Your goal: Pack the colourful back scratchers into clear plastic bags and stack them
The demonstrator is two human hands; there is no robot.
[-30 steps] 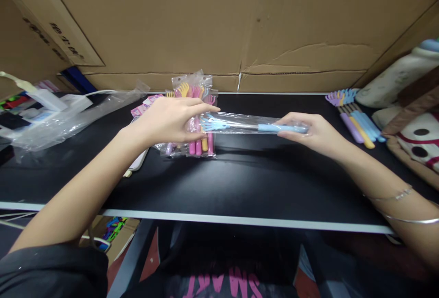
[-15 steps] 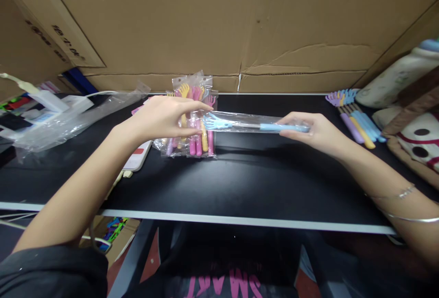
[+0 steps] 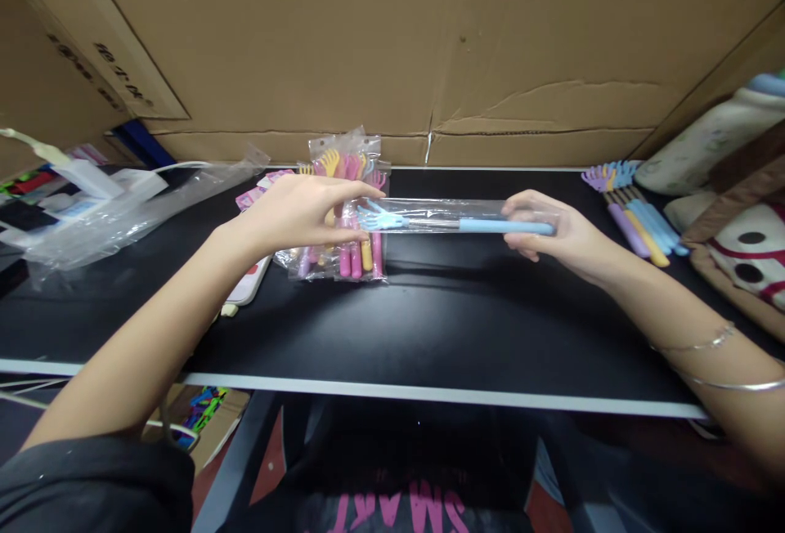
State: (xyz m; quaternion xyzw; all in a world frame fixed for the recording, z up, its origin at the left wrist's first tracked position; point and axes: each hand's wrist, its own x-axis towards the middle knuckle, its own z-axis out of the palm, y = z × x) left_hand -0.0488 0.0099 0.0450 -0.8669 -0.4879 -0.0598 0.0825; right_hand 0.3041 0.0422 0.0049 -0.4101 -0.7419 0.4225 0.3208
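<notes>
In the head view, I have a blue back scratcher (image 3: 484, 226) in a clear plastic sleeve (image 3: 441, 207) lying level between my hands, raised over the near-middle of the black tabletop (image 3: 429, 337). Its claw head points left and its handle right. My right hand (image 3: 567, 232) curls loosely round the handle end, fingertips parted on either side of it, keeping hold. My left hand (image 3: 288, 210) has thumb and forefinger spread well apart at the claw end, the sleeve's end between them; I cannot tell whether they pinch the film. Just beyond, partly behind my left fingertips, lies a pile of bagged back scratchers (image 3: 357, 260). Loose back scratchers (image 3: 641, 218) lie together at the far right, beside a pale bottle (image 3: 693, 141). Crumpled clear plastic (image 3: 196, 202) stretches across the far left.
</notes>
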